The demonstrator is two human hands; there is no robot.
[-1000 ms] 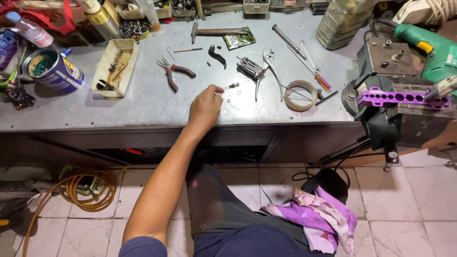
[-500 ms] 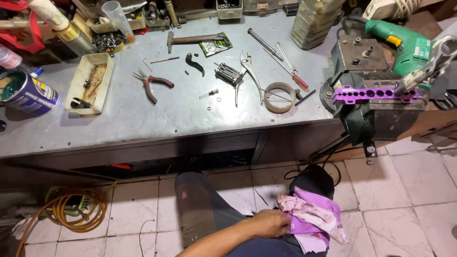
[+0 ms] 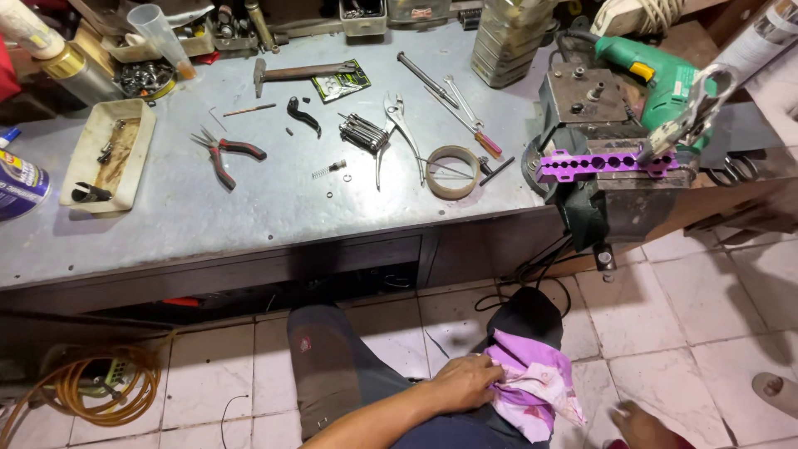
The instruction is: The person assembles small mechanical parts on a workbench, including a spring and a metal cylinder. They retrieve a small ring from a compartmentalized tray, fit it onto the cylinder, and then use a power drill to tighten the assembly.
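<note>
— What is the biggest thing here?

— The grey metal surface [image 3: 249,208]. It fills the top part. Its left end is cut off.

— And at its right end?

— A dark vise [image 3: 615,191] at the right edge grips a purple bar with holes [image 3: 598,162]. A green drill [image 3: 657,71] lies behind it, and a shiny thing covers part of it.

— What lies on the surface?

— A cream tray [image 3: 108,158] near the left edge, with small dark bits inside that I cannot make out. Red-handled pliers [image 3: 224,154] are beside it. A ring of tape [image 3: 453,172] sits near the front right, with silver pliers [image 3: 395,133] just beside it. A hammer [image 3: 299,73] is near the back edge. A tiny spring [image 3: 328,170] is in the middle.

— Where are the hands?

— Down low, over the person's lap, well apart from the surface. The left hand [image 3: 465,382] is curled on a pink cloth [image 3: 536,382] and touches it. I cannot tell how tight it holds.

— And the other one?

— The right hand [image 3: 640,426] is cut off at the bottom edge, near the cloth. I cannot tell if it is open or closed.
</note>
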